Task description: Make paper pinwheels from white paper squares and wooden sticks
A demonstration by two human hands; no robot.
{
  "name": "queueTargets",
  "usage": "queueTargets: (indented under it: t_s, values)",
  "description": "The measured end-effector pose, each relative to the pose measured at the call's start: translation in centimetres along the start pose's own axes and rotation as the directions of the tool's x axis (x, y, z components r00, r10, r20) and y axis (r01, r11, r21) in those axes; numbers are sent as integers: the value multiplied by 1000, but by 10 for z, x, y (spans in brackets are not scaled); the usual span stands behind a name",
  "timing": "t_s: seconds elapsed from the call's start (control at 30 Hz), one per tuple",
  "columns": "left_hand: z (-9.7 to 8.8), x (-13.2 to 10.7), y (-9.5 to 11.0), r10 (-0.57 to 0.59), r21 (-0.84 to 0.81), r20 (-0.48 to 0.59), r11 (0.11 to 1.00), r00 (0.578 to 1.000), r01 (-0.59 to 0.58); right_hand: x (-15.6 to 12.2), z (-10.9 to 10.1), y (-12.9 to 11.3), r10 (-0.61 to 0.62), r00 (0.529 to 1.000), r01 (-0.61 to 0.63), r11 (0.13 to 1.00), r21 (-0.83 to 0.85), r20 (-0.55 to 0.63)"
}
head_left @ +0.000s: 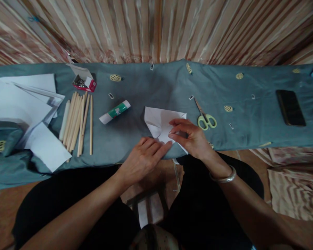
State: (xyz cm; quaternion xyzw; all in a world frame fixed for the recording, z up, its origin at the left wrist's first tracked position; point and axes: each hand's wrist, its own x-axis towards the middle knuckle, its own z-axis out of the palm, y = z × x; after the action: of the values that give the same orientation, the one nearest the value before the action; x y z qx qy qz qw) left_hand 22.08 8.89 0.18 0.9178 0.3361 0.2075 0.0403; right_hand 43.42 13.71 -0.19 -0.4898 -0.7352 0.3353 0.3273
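Note:
A small white sheet of paper [166,116], partly folded with creased flaps, lies at the front edge of the cloth-covered table. My left hand [143,156] holds its lower edge down, with fingers curled and one digit stretched along the paper. Over the sheet's right part, my right hand [190,137] pinches a bit of the paper between thumb and forefinger. Its palm hides part of the right side. A pair of scissors [206,119] with light green handles lies just right of that hand. To the left rests a green and white glue stick [115,111].
Several wooden sticks [76,121] lie at the left, beside loose white sheets [21,100]. Behind them, an opened small red and white box [84,83] holds metal pieces. A black phone [290,107] lies at the right. A striped curtain [156,31] hangs behind the table [151,86].

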Motion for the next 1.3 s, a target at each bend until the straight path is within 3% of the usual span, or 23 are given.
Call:
queueTargets:
  t_s: [0.53, 1.3]
  values:
    - [5, 2, 3, -20, -74, 50, 997, 999, 24, 3, 10, 2, -48, 999, 45, 986, -159, -14]
    - [4, 3, 4, -34, -81, 53, 996, 998, 39, 4, 10, 2, -49, 999, 46, 980, -193, -12]
